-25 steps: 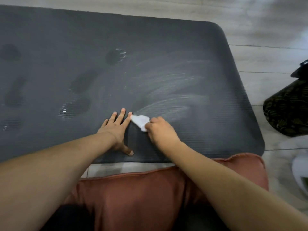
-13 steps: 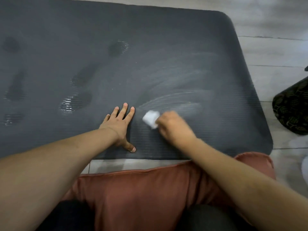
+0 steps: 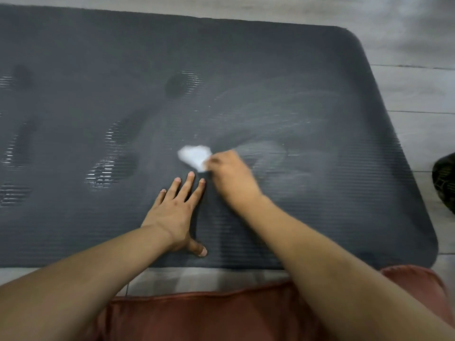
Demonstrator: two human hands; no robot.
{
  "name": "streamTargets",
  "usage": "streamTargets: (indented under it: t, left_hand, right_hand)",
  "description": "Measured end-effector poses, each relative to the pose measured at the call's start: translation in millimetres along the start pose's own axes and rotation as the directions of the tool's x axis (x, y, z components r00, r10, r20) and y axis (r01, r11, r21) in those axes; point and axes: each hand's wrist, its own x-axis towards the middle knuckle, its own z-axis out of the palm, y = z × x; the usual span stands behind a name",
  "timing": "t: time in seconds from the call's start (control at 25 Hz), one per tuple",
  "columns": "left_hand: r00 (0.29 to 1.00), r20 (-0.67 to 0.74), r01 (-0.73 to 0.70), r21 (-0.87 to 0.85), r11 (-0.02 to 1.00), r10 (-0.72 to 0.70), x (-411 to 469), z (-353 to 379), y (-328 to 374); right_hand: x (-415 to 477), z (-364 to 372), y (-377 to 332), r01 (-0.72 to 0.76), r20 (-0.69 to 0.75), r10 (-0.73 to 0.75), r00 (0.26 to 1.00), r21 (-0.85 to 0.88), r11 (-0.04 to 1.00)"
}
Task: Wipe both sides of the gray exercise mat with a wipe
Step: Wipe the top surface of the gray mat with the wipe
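Note:
The gray ribbed exercise mat lies flat on the floor and fills most of the view. My right hand presses a crumpled white wipe onto the mat near its middle; the hand is blurred. Pale wet smears curve across the mat to the right of the wipe. My left hand lies flat on the mat just below and left of the wipe, fingers spread, holding nothing. Several dark dents mark the mat's left half.
A rust-red cushion lies under my arms at the near edge. Pale wood-plank floor surrounds the mat. A dark patterned object sits on the floor at the right edge.
My right hand has moved the wipe farther from me, up the mat above the left hand's fingertips. The left hand stays planted flat. The view has shifted slightly.

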Motion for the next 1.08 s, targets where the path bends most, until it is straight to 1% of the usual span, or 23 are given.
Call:
streamTargets:
  t: [0.04,0.08,0.12,0.16,0.2,0.24,0.32,0.4,0.44,0.48,0.52,0.6,0.64,0.72,0.76,0.8,0.84,0.88,0.92,0.96,1.0,1.04,1.08]
  left_hand:
    - [1.0,-0.009,0.0,0.002,1.0,0.0,0,-1,0]
    - [1.0,-0.003,0.0,0.003,1.0,0.0,0,-2,0]
    - [1.0,0.01,0.0,0.005,1.0,0.0,0,-3,0]
    - [1.0,0.019,0.002,0.004,1.0,-0.002,1,-3,0]
    - [1.0,0.027,0.003,-0.002,1.0,-0.003,1,-2,0]
    - [0.999,0.032,0.003,-0.007,1.0,-0.003,0,-1,0]
    - [1.0,0.026,0.004,-0.004,1.0,-0.004,1,-1,0]
    - [1.0,0.027,0.009,0.004,1.0,-0.01,2,-1,1]
    - [0.999,0.032,0.016,0.007,1.0,-0.017,3,-2,2]
    - [0.999,0.038,0.019,0.007,1.0,-0.02,2,-2,3]
    - [0.999,0.043,0.022,0.008,1.0,-0.022,1,-3,5]
    - [0.998,0.044,0.035,0.025,0.999,-0.037,0,-9,10]
    - [0.998,0.053,0.037,0.031,0.999,-0.039,0,-13,11]
    - [0.996,0.067,0.051,0.034,0.998,-0.053,-3,-17,14]
    - [0.996,0.064,0.058,0.035,0.998,-0.06,-3,-18,15]
    - [0.996,0.068,0.055,0.035,0.998,-0.058,-3,-18,15]
    - [0.995,0.077,0.053,0.035,0.998,-0.056,-4,-18,15]
    - [0.995,0.084,0.056,0.037,0.998,-0.059,-4,-18,15]
    - [0.994,0.088,0.061,0.041,0.997,-0.064,-4,-18,16]
    - [0.994,0.088,0.063,0.045,0.997,-0.067,-3,-17,17]
    - [0.994,0.085,0.065,0.049,0.997,-0.069,-2,-17,16]
    - [0.994,0.085,0.067,0.052,0.996,-0.071,-1,-18,16]
    - [0.993,0.093,0.068,0.051,0.996,-0.073,-1,-19,17]
  right_hand:
    - [-2,6,-14,0.178,0.044,-0.177,0.983,-0.018,0.984]
    - [2,4,-10,0.283,0.09,-0.28,0.956,-0.021,0.959]
    - [9,-2,10,0.314,0.075,-0.311,0.948,-0.037,0.949]
    - [16,-9,38,0.231,0.032,-0.229,0.973,-0.107,0.967]
    - [19,-20,69,0.035,-0.006,-0.037,0.999,-0.19,0.981]
    - [19,-35,101,-0.191,-0.047,0.185,0.982,-0.287,0.939]
    - [7,-67,161,-0.515,-0.095,0.527,0.844,-0.414,0.751]
    - [-6,-86,180,-0.658,-0.141,0.665,0.734,-0.391,0.643]
    - [-8,-85,175,-0.682,-0.151,0.68,0.717,-0.353,0.641]
    - [-11,-82,160,-0.662,-0.142,0.657,0.74,-0.319,0.678]
    - [-17,-75,138,-0.593,-0.115,0.586,0.802,-0.276,0.756]
    - [-40,-58,81,-0.302,0.017,0.307,0.951,-0.144,0.942]
    - [-55,-52,52,-0.122,0.099,0.13,0.987,-0.084,0.989]
    - [-80,-54,22,0.129,0.283,-0.127,0.951,0.012,0.992]
    - [-84,-60,33,0.149,0.316,-0.139,0.939,-0.008,0.989]
    - [-84,-69,53,0.082,0.295,-0.053,0.954,-0.088,0.993]
    - [-84,-81,80,-0.075,0.223,0.119,0.968,-0.197,0.977]
    - [-84,-98,113,-0.285,0.123,0.331,0.936,-0.289,0.914]
    - [-88,-120,143,-0.51,0.018,0.541,0.841,-0.313,0.802]
    - [-93,-137,164,-0.687,-0.063,0.702,0.71,-0.28,0.67]
    - [-94,-143,168,-0.782,-0.081,0.787,0.612,-0.209,0.587]
    - [-90,-139,157,-0.794,-0.072,0.796,0.602,-0.158,0.586]
    - [-83,-127,132,-0.743,-0.034,0.746,0.665,-0.13,0.656]
